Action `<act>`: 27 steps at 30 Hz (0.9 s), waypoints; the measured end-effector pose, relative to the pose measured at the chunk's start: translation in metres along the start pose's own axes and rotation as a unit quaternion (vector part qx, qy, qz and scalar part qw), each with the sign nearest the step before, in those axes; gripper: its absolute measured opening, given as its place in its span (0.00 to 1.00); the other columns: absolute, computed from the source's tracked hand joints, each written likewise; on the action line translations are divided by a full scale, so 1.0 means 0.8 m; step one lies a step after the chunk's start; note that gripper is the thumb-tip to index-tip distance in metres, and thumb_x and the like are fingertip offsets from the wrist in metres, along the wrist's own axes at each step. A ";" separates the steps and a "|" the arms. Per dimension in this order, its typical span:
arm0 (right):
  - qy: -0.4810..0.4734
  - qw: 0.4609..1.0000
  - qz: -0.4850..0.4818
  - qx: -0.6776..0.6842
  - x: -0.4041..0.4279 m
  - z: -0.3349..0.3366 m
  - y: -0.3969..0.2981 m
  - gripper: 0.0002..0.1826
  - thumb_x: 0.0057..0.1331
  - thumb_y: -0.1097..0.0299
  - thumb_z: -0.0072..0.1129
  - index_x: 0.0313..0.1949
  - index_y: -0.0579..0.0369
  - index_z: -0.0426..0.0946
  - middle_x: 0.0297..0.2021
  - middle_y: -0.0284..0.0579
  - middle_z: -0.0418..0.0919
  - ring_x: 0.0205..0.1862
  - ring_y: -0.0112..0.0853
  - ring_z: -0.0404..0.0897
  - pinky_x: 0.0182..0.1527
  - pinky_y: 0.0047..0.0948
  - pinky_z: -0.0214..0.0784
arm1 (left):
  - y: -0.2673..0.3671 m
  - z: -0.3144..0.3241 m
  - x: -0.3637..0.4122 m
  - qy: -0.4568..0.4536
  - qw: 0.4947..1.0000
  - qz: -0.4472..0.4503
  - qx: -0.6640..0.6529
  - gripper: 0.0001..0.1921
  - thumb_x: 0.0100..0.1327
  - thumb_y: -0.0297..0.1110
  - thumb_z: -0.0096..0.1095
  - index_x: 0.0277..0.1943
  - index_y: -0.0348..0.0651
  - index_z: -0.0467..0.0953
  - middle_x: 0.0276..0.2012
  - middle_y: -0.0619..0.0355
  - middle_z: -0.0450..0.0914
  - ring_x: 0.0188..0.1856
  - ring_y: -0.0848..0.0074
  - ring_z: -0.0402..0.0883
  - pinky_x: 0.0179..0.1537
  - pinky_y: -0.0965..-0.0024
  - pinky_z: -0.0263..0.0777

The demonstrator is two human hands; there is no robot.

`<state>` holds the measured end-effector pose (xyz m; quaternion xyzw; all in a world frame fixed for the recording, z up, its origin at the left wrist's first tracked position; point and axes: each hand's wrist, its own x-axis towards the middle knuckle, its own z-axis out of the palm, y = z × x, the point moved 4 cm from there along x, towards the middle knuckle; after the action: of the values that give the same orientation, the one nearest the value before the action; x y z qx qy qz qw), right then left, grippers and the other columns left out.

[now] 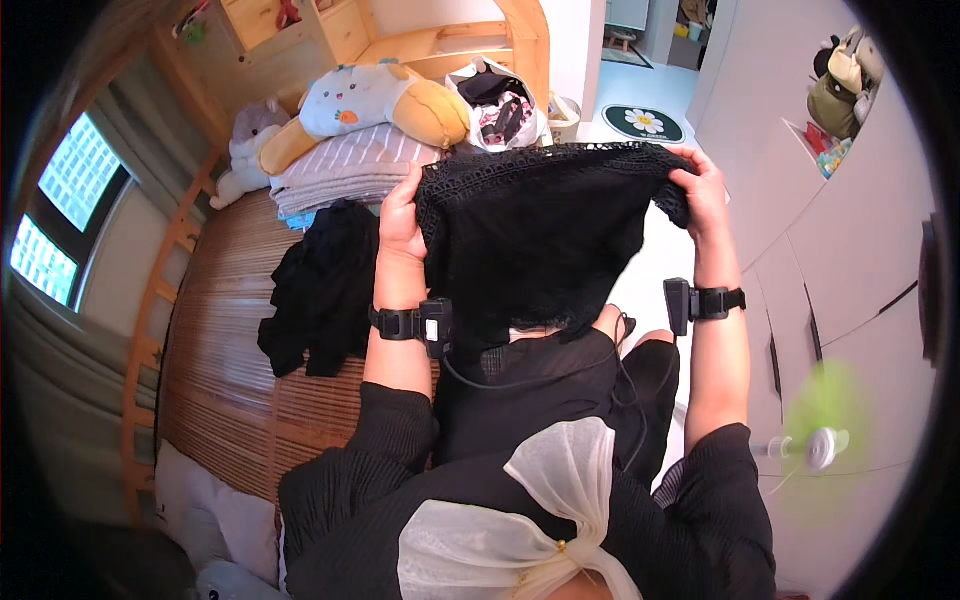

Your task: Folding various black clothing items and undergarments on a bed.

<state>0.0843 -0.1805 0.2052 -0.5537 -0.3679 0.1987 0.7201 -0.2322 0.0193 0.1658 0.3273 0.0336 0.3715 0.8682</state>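
A black garment with a lace edge (540, 232) hangs stretched out between my two hands, above my lap. My left hand (403, 217) grips its lace edge at the left corner, thumb on top. At the opposite corner my right hand (703, 191) pinches the lace, and a short flap droops below the fingers. The lower part of the cloth falls toward my knees. Beside my left forearm, a crumpled black garment (322, 285) lies on the bamboo sleeping mat (225, 300).
Folded striped bedding (337, 169) bears a plush pillow (352, 101), beside a plush toy (255, 142). A white bag of clothes (499, 105) stands behind the held garment. A blurred green fan (821, 446) is at right, before pale cabinets (840, 262). Cables run from my wrist devices.
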 end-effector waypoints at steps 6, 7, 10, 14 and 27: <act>-0.018 0.992 0.024 -0.121 -0.004 0.017 0.018 0.14 0.51 0.81 0.54 0.40 0.63 0.75 0.32 0.43 0.79 0.34 0.27 0.77 0.38 0.24 0.70 | -0.003 0.001 0.007 0.004 0.999 0.021 0.050 0.17 0.71 0.35 0.43 0.50 0.29 0.72 0.47 0.46 0.79 0.48 0.63 0.79 0.54 0.62 0.72; -0.045 0.993 0.041 -0.101 -0.008 0.029 0.016 0.14 0.52 0.80 0.54 0.41 0.63 0.74 0.31 0.43 0.79 0.33 0.27 0.77 0.36 0.23 0.70 | -0.001 -0.003 0.007 0.025 0.995 0.046 0.086 0.16 0.71 0.34 0.43 0.49 0.29 0.73 0.46 0.47 0.79 0.47 0.64 0.80 0.54 0.62 0.72; -0.115 0.989 0.090 -0.001 -0.015 0.058 0.008 0.11 0.57 0.78 0.52 0.41 0.62 0.71 0.33 0.43 0.78 0.31 0.25 0.78 0.34 0.22 0.72 | -0.015 -0.009 0.009 0.120 0.929 0.148 0.318 0.15 0.63 0.33 0.58 0.49 0.32 0.72 0.45 0.51 0.77 0.48 0.67 0.77 0.52 0.66 0.70; -0.162 0.977 0.083 0.112 -0.019 0.095 -0.015 0.12 0.57 0.77 0.53 0.43 0.62 0.71 0.35 0.43 0.78 0.33 0.26 0.79 0.37 0.22 0.74 | -0.071 -0.003 0.002 0.066 0.829 0.055 0.553 0.22 0.48 0.32 0.73 0.46 0.38 0.73 0.44 0.53 0.77 0.47 0.74 0.74 0.49 0.68 0.70; -0.106 0.953 -0.073 0.275 -0.029 0.095 -0.079 0.14 0.65 0.76 0.51 0.49 0.63 0.73 0.40 0.44 0.78 0.41 0.28 0.79 0.47 0.26 0.72 | -0.195 0.026 -0.024 0.026 0.836 0.037 0.546 0.23 0.55 0.30 0.64 0.54 0.37 0.70 0.42 0.49 0.79 0.49 0.59 0.78 0.54 0.66 0.67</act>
<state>0.0041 -0.1664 0.2661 -0.2819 -0.4124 0.2965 0.8139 -0.1424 -0.0841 0.0859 0.7394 0.2418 0.3331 0.5328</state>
